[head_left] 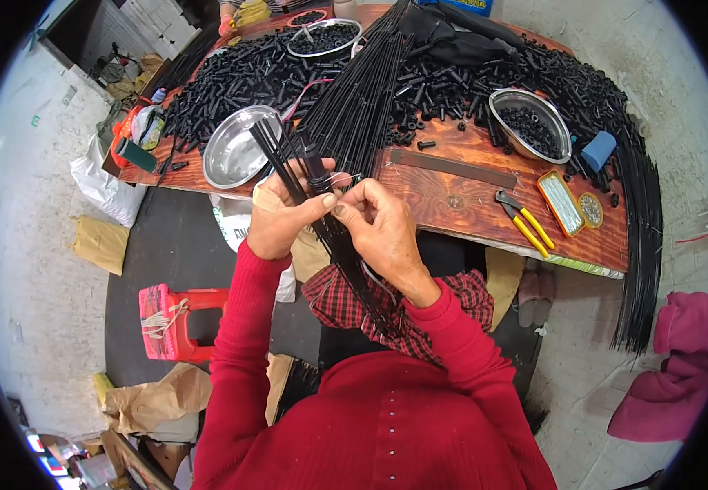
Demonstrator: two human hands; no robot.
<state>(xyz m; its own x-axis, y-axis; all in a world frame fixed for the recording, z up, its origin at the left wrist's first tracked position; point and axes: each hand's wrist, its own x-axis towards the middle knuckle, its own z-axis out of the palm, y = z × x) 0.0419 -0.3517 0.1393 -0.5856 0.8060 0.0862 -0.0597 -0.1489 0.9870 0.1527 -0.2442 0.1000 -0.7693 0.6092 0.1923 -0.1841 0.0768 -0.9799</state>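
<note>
My left hand (pixel 282 216) is closed around a bundle of thin black rods (pixel 267 149), which look like umbrella ribs. A black ridged plastic piece (pixel 315 167) stands upright among them. The rods slant down past my hands toward a red-and-black plaid cloth (pixel 342 296) over my lap. My right hand (pixel 382 233) meets the left at the plastic piece, thumb and forefinger pinched together. A fine bright wire (pixel 347 175) shows at these fingers, though its hold is partly hidden. Tape or a bandage wraps part of my left hand.
The wooden table (pixel 452 194) bears heaps of black plastic parts (pixel 244 77), a large rod bundle (pixel 354 94), a steel bowl (pixel 240 149), a basin of small parts (pixel 531 126), yellow-handled pliers (pixel 525 222), a metal bar (pixel 452 167) and a tin (pixel 562 204). A red stool (pixel 158 322) stands left.
</note>
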